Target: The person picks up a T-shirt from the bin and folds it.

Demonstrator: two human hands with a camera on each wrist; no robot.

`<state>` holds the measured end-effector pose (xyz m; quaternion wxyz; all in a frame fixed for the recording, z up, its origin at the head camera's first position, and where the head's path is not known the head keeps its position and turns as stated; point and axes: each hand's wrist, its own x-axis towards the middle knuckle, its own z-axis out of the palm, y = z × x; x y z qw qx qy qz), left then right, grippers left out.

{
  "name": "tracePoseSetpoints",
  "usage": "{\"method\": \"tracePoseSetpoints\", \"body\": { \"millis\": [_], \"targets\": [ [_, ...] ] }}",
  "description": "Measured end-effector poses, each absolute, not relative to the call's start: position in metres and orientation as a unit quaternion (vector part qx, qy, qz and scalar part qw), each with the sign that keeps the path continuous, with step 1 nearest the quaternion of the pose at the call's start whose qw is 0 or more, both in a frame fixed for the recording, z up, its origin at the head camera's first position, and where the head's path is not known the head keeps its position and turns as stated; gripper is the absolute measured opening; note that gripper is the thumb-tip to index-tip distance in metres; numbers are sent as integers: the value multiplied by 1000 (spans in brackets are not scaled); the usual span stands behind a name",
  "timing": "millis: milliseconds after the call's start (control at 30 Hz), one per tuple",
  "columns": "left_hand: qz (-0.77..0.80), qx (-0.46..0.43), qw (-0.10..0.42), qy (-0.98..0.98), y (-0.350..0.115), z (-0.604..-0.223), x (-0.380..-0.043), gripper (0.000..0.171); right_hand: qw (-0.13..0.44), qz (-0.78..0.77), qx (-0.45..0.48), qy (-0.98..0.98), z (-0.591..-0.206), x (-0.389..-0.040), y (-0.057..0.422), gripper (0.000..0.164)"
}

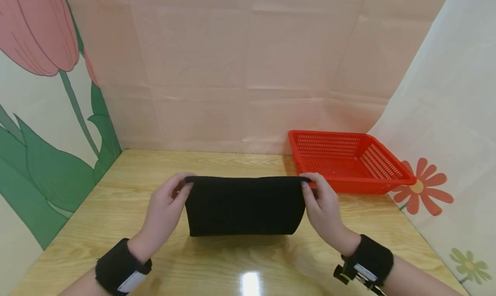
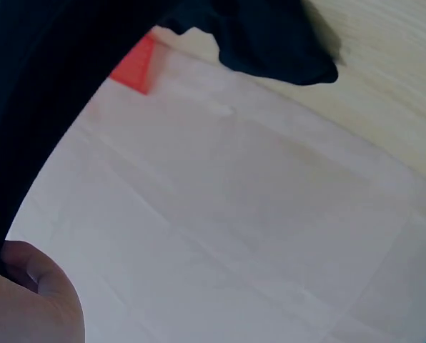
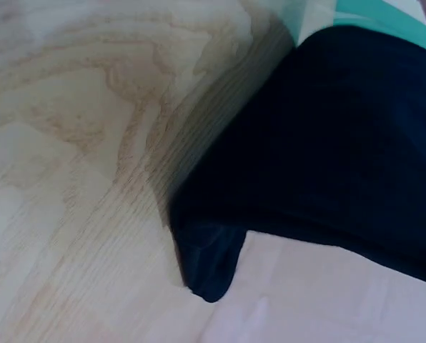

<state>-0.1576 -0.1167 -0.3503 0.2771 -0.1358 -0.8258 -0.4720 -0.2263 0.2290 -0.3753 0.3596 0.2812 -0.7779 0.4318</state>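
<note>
A piece of black cloth (image 1: 246, 206) hangs between my two hands, its top edge stretched nearly level and its lower part hanging down over the table. My left hand (image 1: 164, 208) pinches the top left corner between thumb and fingers. At the opposite corner my right hand (image 1: 323, 205) pinches the cloth the same way. In the left wrist view the black cloth (image 2: 48, 93) runs up from the left thumb, and a loose flap shows near the table. The right wrist view has the cloth (image 3: 327, 150) filling its right side, with a folded lower end close to the wood.
A red plastic basket (image 1: 348, 186) with slotted walls stands at the back right, just beyond my right hand. The wood-grain table (image 1: 217, 266) lies beneath the cloth. A pink sheet (image 1: 217, 72) covers the back, and flower-printed sheets line both sides.
</note>
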Motion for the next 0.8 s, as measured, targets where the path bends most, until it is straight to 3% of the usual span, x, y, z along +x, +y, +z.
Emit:
{"method": "tracePoseSetpoints", "body": {
  "millis": [233,600,800],
  "targets": [
    [-502,-63,214,-836,-121,-359,-192,22,260,458,201,-826,-382,-264,218,18],
    [-488,-12,151,-860,-131,-379,-248,32,112,472,95,-869,-403,-328,199,21],
    [-506,16,94,-857,-133,-390,-272,37,74,464,73,-880,-418,-351,192,23]
  ]
}}
